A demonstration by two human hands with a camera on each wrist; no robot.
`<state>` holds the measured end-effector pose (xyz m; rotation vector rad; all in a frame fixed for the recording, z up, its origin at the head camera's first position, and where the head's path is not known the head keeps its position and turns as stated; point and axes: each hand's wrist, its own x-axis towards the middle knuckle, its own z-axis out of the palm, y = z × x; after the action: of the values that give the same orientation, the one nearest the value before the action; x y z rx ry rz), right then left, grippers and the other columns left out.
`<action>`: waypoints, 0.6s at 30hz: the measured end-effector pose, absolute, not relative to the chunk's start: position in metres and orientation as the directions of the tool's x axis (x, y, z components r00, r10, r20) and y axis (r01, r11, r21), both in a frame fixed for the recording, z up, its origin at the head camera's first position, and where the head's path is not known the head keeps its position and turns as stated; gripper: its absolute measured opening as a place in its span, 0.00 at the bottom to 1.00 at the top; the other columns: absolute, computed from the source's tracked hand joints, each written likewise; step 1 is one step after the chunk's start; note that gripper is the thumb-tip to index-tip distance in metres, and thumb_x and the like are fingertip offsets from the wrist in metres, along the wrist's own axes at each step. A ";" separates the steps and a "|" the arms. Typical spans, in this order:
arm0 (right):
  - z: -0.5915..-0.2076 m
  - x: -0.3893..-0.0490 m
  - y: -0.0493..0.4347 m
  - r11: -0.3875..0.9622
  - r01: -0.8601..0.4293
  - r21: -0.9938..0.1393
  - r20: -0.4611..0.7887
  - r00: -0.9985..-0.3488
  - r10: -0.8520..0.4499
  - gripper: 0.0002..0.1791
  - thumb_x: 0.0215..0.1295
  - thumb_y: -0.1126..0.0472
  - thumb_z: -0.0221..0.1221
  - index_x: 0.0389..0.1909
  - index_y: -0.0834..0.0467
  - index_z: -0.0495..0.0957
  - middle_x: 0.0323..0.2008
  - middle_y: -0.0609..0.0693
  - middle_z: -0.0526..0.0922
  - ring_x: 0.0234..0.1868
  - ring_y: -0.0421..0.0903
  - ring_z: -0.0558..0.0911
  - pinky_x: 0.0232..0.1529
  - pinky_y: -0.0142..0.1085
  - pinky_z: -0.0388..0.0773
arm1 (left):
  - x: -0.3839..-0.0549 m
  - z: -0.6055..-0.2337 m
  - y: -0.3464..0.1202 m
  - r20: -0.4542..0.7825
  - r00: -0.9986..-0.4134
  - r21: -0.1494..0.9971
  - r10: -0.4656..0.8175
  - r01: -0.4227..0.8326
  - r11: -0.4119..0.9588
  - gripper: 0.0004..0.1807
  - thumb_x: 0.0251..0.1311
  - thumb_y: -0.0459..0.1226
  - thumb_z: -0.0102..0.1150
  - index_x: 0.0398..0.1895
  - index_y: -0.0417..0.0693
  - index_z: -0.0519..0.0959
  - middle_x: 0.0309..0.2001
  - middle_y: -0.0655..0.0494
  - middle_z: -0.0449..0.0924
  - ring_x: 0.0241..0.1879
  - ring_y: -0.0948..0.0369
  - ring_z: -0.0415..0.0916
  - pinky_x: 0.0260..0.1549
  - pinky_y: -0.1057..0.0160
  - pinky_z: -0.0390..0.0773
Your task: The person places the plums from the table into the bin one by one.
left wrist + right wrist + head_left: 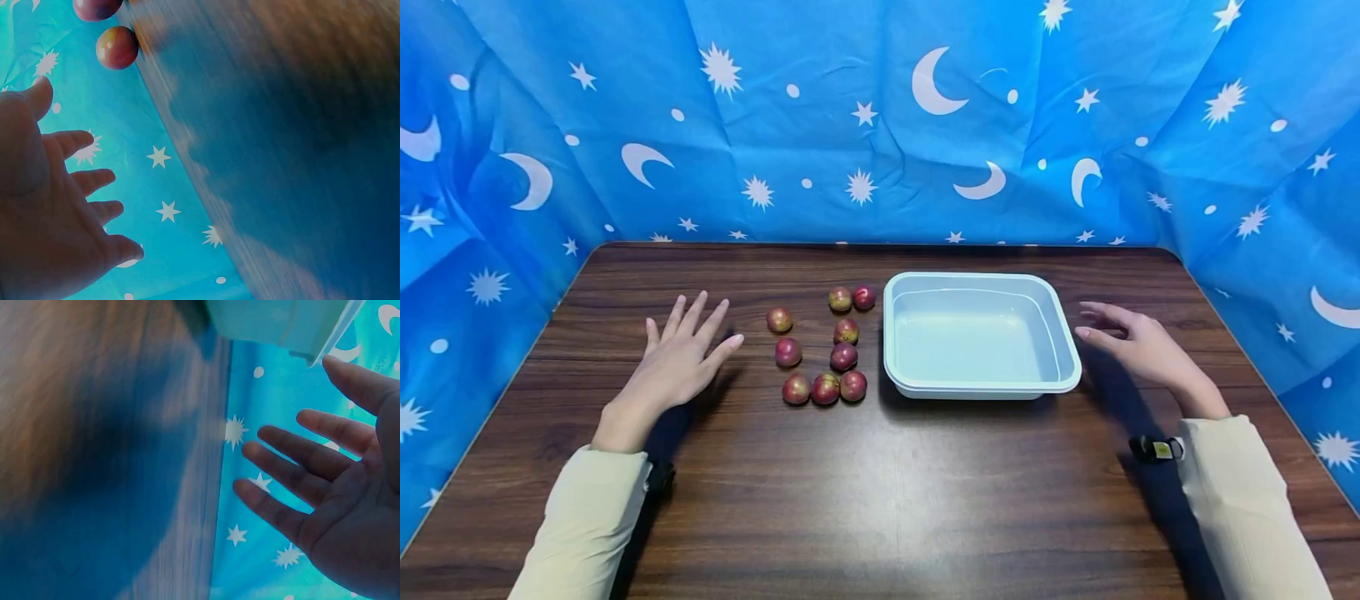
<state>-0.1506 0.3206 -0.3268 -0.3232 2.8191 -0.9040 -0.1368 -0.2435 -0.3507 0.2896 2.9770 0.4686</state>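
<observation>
On the dark-brown wood-grain table (880,517) | nine round, glossy red-and-yellow fruits (843,357) lie just left of the pale-blue rectangular plastic tub (977,342) | left hand (676,363) released, fingers spread, near fruits | right hand (1142,346) released, fingers loose, just beside tub's right end

No words, numbers or brand names can be read in any of the three views. In the head view, a small yellow-green label (1162,450) sits on a black device (1142,448) by the cuff of the right sleeve (1247,508); any marks on it are too small to make out. The only clear signs are symbols printed in white on the blue cloth (820,150) around the tabletop (895,517): crescent moons (923,87), spiky starbursts (721,70), pointed stars (864,113) and plain dots (792,90). Both wrist views show parts of this print.
</observation>
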 end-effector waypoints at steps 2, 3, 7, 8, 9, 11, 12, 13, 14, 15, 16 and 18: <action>-0.325 -0.153 0.320 0.768 -0.173 -0.616 -0.060 -0.962 -0.265 0.28 0.67 0.51 0.51 0.61 0.65 0.63 0.51 0.67 0.73 0.43 0.59 0.75 0.38 0.44 0.77 | -0.137 -0.350 -0.243 -0.084 -0.974 0.329 0.210 0.172 0.929 0.39 0.66 0.60 0.28 0.71 0.44 0.43 0.70 0.36 0.32 0.67 0.43 0.20 0.53 0.32 0.24; -0.324 -0.155 0.319 0.754 -0.172 -0.634 -0.056 -0.962 -0.267 0.27 0.67 0.52 0.51 0.61 0.65 0.65 0.49 0.66 0.74 0.41 0.56 0.76 0.36 0.40 0.77 | -0.137 -0.349 -0.243 -0.084 -0.973 0.338 0.213 0.174 0.925 0.39 0.66 0.59 0.29 0.71 0.44 0.44 0.70 0.36 0.33 0.67 0.42 0.21 0.53 0.32 0.25; -0.322 -0.165 0.318 0.669 -0.141 -0.730 -0.070 -0.958 -0.278 0.25 0.67 0.55 0.51 0.59 0.67 0.65 0.46 0.65 0.77 0.39 0.47 0.80 0.36 0.34 0.78 | -0.136 -0.349 -0.243 -0.074 -0.972 0.364 0.222 0.181 0.914 0.40 0.65 0.59 0.33 0.71 0.43 0.44 0.69 0.35 0.36 0.67 0.42 0.24 0.54 0.32 0.29; -0.322 -0.169 0.318 0.644 -0.123 -0.755 -0.080 -0.958 -0.276 0.25 0.67 0.56 0.51 0.59 0.68 0.65 0.45 0.64 0.78 0.39 0.46 0.81 0.37 0.34 0.78 | -0.136 -0.349 -0.243 -0.070 -0.972 0.367 0.225 0.185 0.911 0.40 0.65 0.59 0.35 0.71 0.43 0.44 0.69 0.34 0.36 0.67 0.41 0.25 0.54 0.32 0.30; -0.322 -0.172 0.318 0.619 -0.102 -0.779 -0.091 -0.958 -0.272 0.25 0.67 0.56 0.51 0.59 0.68 0.65 0.44 0.62 0.79 0.39 0.45 0.81 0.37 0.35 0.78 | -0.136 -0.349 -0.243 -0.066 -0.971 0.370 0.229 0.190 0.909 0.40 0.65 0.59 0.36 0.71 0.43 0.45 0.69 0.34 0.37 0.67 0.41 0.26 0.54 0.31 0.31; -0.323 -0.178 0.317 0.583 -0.082 -0.809 -0.097 -0.958 -0.269 0.25 0.67 0.57 0.51 0.58 0.70 0.65 0.43 0.58 0.80 0.38 0.45 0.81 0.38 0.37 0.78 | -0.136 -0.349 -0.243 -0.059 -0.970 0.374 0.237 0.199 0.906 0.41 0.64 0.58 0.39 0.70 0.42 0.46 0.68 0.32 0.39 0.67 0.40 0.27 0.54 0.31 0.33; -0.323 -0.180 0.317 0.566 -0.073 -0.821 -0.101 -0.958 -0.269 0.25 0.67 0.57 0.52 0.58 0.70 0.65 0.41 0.55 0.81 0.38 0.46 0.81 0.38 0.37 0.78 | -0.135 -0.349 -0.243 -0.056 -0.969 0.374 0.241 0.203 0.905 0.41 0.64 0.58 0.40 0.70 0.41 0.47 0.68 0.32 0.40 0.67 0.40 0.28 0.54 0.31 0.34; -0.323 -0.183 0.316 0.543 -0.058 -0.837 -0.104 -0.959 -0.262 0.25 0.66 0.57 0.52 0.57 0.71 0.65 0.40 0.51 0.82 0.38 0.45 0.81 0.38 0.37 0.78 | -0.135 -0.349 -0.243 -0.055 -0.969 0.375 0.242 0.205 0.904 0.41 0.64 0.57 0.41 0.70 0.40 0.47 0.68 0.31 0.41 0.67 0.39 0.29 0.54 0.31 0.35; -0.324 -0.185 0.315 0.514 -0.044 -0.857 -0.106 -0.960 -0.259 0.25 0.66 0.57 0.53 0.56 0.71 0.65 0.39 0.48 0.82 0.37 0.45 0.81 0.38 0.37 0.78 | -0.135 -0.349 -0.243 -0.053 -0.969 0.374 0.243 0.207 0.904 0.41 0.64 0.57 0.41 0.70 0.40 0.48 0.67 0.31 0.41 0.67 0.39 0.30 0.54 0.31 0.36; -0.324 -0.186 0.315 0.480 -0.033 -0.877 -0.110 -0.957 -0.268 0.25 0.66 0.58 0.53 0.56 0.72 0.65 0.38 0.47 0.82 0.37 0.45 0.81 0.39 0.37 0.78 | -0.135 -0.350 -0.243 -0.052 -0.969 0.374 0.243 0.206 0.904 0.41 0.63 0.57 0.42 0.70 0.40 0.48 0.67 0.30 0.42 0.67 0.39 0.31 0.54 0.31 0.37; -0.324 -0.188 0.315 0.437 -0.021 -0.899 -0.113 -0.953 -0.279 0.25 0.66 0.59 0.53 0.56 0.74 0.64 0.37 0.46 0.82 0.37 0.44 0.81 0.39 0.36 0.78 | -0.135 -0.350 -0.243 -0.052 -0.969 0.376 0.242 0.205 0.904 0.41 0.63 0.57 0.42 0.70 0.39 0.48 0.67 0.30 0.42 0.67 0.39 0.31 0.54 0.31 0.38; -0.325 -0.189 0.314 0.353 0.016 -0.936 -0.127 -0.947 -0.295 0.25 0.65 0.61 0.53 0.56 0.75 0.63 0.36 0.45 0.82 0.36 0.43 0.82 0.39 0.35 0.77 | -0.135 -0.350 -0.243 -0.054 -0.969 0.379 0.240 0.203 0.903 0.41 0.63 0.57 0.43 0.69 0.39 0.49 0.67 0.30 0.42 0.67 0.39 0.32 0.54 0.31 0.38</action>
<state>-0.1894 0.3142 -0.3245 -0.2486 2.3445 -1.6266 -0.1352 -0.2429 -0.3504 0.3461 2.9674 0.5748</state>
